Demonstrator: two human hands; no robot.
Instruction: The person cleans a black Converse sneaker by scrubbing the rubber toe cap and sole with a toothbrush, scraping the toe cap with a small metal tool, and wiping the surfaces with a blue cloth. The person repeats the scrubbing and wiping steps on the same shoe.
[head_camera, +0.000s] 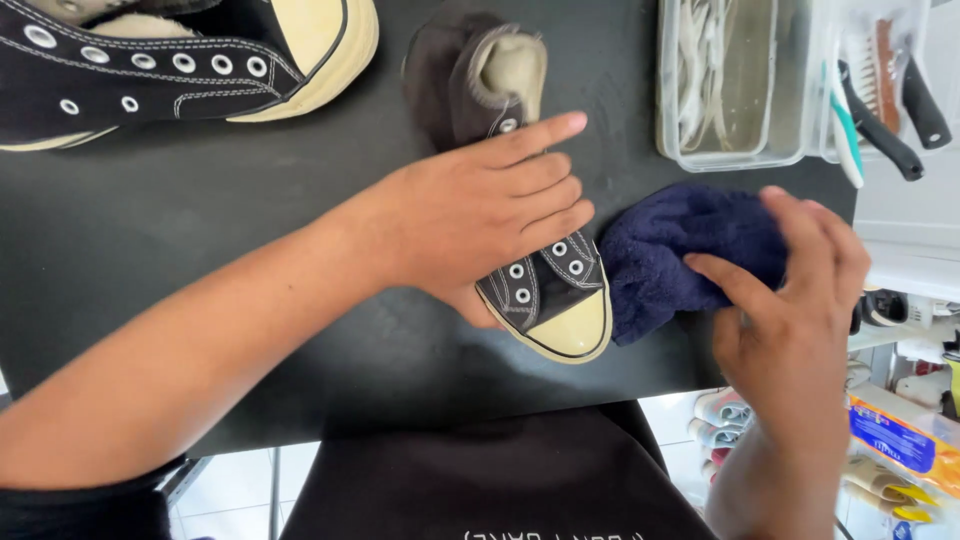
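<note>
While our left hand (478, 215) presses flat, fingers spread, on the small black sneaker (530, 270) lying on the dark surface (250, 200), our right hand (795, 290) grips a navy cloth (680, 250) just beside the shoe's cream toe cap. Beyond, we see a larger black sneaker (170, 60) at the far left. A clear tub (735, 80) of laces and some brushes (885, 90) sit at the far right.

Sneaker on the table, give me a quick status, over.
Left hand flat on black sneaker, pinning it to the black table. Right hand gripping navy towel beside the toe cap. Nothing between them.
</note>
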